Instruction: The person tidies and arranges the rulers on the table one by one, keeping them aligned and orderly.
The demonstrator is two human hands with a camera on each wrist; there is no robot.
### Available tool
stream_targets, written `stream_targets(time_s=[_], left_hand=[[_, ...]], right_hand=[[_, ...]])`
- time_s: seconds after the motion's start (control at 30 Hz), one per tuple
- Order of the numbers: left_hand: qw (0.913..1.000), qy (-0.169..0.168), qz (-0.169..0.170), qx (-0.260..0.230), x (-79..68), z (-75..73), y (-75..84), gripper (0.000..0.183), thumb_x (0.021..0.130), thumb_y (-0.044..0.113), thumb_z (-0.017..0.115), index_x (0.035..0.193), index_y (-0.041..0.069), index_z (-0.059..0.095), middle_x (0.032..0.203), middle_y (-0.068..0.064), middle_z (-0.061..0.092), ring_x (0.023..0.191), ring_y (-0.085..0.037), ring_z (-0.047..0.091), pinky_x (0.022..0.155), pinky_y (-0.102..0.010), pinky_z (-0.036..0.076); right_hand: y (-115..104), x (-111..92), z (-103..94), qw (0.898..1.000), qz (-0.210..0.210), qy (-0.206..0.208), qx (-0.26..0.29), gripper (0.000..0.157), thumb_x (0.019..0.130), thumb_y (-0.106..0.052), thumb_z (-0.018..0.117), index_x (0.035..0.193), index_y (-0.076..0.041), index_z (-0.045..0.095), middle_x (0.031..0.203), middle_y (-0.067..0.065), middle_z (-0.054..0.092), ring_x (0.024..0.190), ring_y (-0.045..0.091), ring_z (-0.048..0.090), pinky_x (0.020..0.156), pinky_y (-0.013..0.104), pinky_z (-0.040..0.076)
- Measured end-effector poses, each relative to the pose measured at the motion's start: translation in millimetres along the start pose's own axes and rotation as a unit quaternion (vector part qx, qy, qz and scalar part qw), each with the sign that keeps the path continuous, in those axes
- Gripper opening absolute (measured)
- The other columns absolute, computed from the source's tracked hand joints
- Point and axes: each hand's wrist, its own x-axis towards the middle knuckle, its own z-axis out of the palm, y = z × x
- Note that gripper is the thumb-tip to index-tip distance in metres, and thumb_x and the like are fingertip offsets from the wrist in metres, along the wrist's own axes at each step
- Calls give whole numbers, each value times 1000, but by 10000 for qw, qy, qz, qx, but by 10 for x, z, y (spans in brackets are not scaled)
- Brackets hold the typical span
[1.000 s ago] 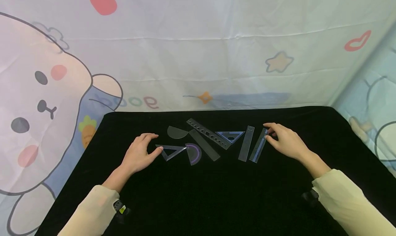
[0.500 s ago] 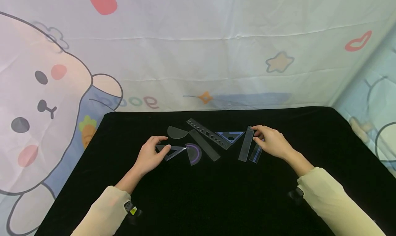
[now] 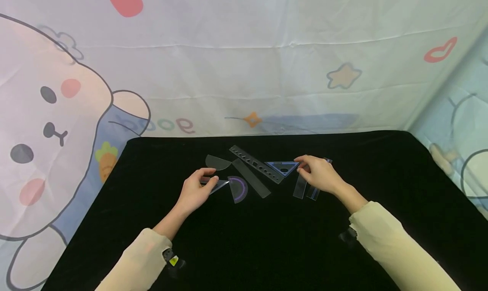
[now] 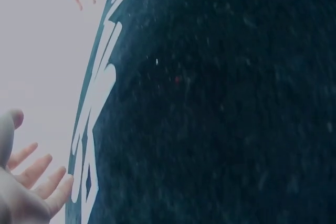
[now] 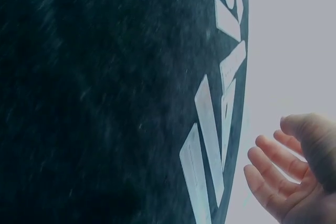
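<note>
My left hand (image 3: 195,192) hovers with loosely bent fingers over a clear set square (image 3: 221,185), covering most of it. Beside that lies a protractor with a purple arc (image 3: 243,192); a plain clear protractor (image 3: 217,163) is just behind. My right hand (image 3: 320,174) hovers, thumb apart from its fingers, over two short clear rulers, one plain (image 3: 299,187) and one blue-striped (image 3: 313,193), hiding their middles. Its fingertips overlap the right corner of a blue-edged set square (image 3: 275,170). Both wrist views show relaxed fingers holding nothing.
Between the hands, a clear ruler (image 3: 252,179) and a stencil ruler with cut-out holes (image 3: 253,162) lie slanted. Everything rests on a black cloth-covered table (image 3: 259,244). A printed cloth backdrop (image 3: 228,62) rises behind the table's back edge.
My right hand has moved left, from the blue-striped ruler across the plain one to the blue set square's corner. My left hand has shifted right over the clear set square. The tools stay put.
</note>
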Motion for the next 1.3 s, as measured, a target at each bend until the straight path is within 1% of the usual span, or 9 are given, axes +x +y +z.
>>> stream_targets(time_s=[0.23, 0.4, 0.63, 0.7, 0.8, 0.9, 1.07, 1.17, 1.3], left_hand=[[9977, -187, -311, -578, 9, 92, 119, 37, 93, 31, 51, 126, 13, 52, 125, -6, 53, 109, -22, 56, 82, -35, 53], [9947, -278, -458, -881, 6, 163, 221, 36, 93, 30, 51, 126, 15, 53, 124, -4, 54, 104, -20, 58, 82, -34, 53], [9889, -330, -633, -1306, 15, 309, 325, 34, 94, 28, 51, 124, 13, 54, 117, -4, 58, 103, -21, 60, 82, -32, 54], [9857, -368, -722, -1477, 14, 354, 346, 34, 94, 27, 51, 124, 12, 54, 117, -5, 58, 104, -21, 59, 83, -33, 54], [9788, -457, -918, -1771, 9, 411, 384, 34, 93, 26, 51, 124, 11, 54, 118, -8, 58, 105, -24, 60, 85, -36, 53], [9725, -557, -1107, -1974, 9, 466, 417, 35, 94, 27, 51, 125, 11, 53, 119, -11, 57, 105, -24, 60, 85, -36, 53], [9641, -637, -1476, -2111, 0, 551, 453, 36, 94, 29, 50, 126, 13, 52, 119, -11, 56, 105, -24, 60, 83, -35, 54], [9571, -707, -1642, -2279, -11, 592, 466, 37, 94, 28, 50, 128, 12, 50, 121, -12, 55, 106, -25, 60, 83, -34, 54], [9474, -789, -1718, -2582, -27, 637, 482, 41, 94, 28, 49, 130, 9, 47, 125, -15, 52, 108, -28, 59, 85, -34, 54]], right_hand=[[-103, 75, 99, 9999, -88, -2, 68, 29, 89, -11, 55, 116, -1, 59, 90, 7, 65, 74, 15, 61, 58, 27, 49], [-190, 106, 165, 9997, -203, -43, 151, 28, 90, -10, 55, 115, -1, 60, 94, 9, 66, 79, 18, 63, 62, 30, 52], [-294, 142, 230, 9992, -202, -215, 277, 29, 90, -11, 53, 117, -2, 59, 101, 13, 66, 79, 20, 64, 55, 25, 48], [-316, 158, 258, 9991, -207, -256, 285, 29, 91, -12, 53, 117, -2, 59, 103, 14, 66, 78, 18, 63, 55, 24, 46], [-348, 184, 310, 9989, -232, -283, 290, 29, 90, -11, 54, 116, -1, 59, 102, 13, 66, 65, 13, 58, 49, 22, 40], [-388, 203, 357, 9989, -315, -237, 255, 28, 89, -11, 54, 114, -1, 61, 99, 12, 67, 62, 12, 56, 47, 21, 39], [-463, 226, 430, 9983, -211, -324, 434, 27, 90, -13, 54, 114, -2, 61, 100, 10, 68, 78, 17, 63, 57, 24, 47], [-493, 242, 475, 9976, -147, -419, 529, 27, 90, -14, 54, 114, -3, 61, 101, 10, 68, 78, 17, 63, 61, 26, 50], [-519, 258, 520, 9969, -85, -502, 593, 28, 91, -14, 54, 114, -2, 61, 103, 11, 68, 79, 17, 63, 63, 28, 50]])
